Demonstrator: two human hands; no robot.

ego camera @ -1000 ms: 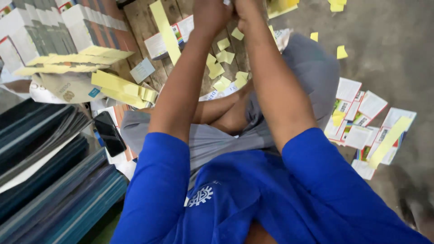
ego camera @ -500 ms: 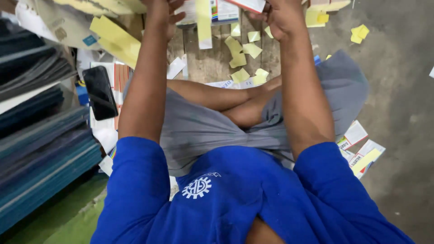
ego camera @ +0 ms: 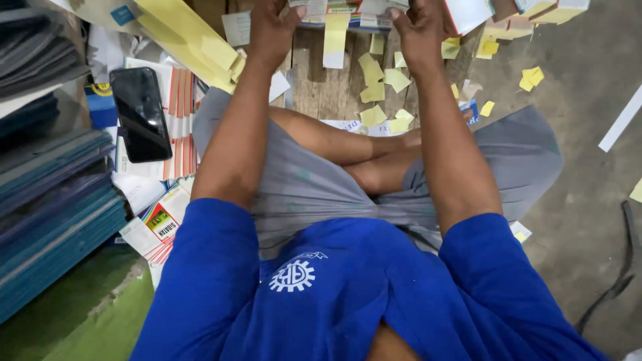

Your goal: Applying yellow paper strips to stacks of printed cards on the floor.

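Paper stack (ego camera: 348, 12), colour-printed, lies on the wooden board (ego camera: 328, 87) at the top edge, half cut off. Left hand (ego camera: 271, 30) and right hand (ego camera: 418, 30) grip its near edge, fingers curled onto it, tips out of frame. Yellow strip (ego camera: 334, 37) hangs from it; yellow scraps (ego camera: 384, 80) litter the board. Black phone (ego camera: 140, 113) lies on leaflets to the left.

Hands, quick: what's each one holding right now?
Left hand: closed on the stack of printed cards.
Right hand: closed on the same stack's other side.
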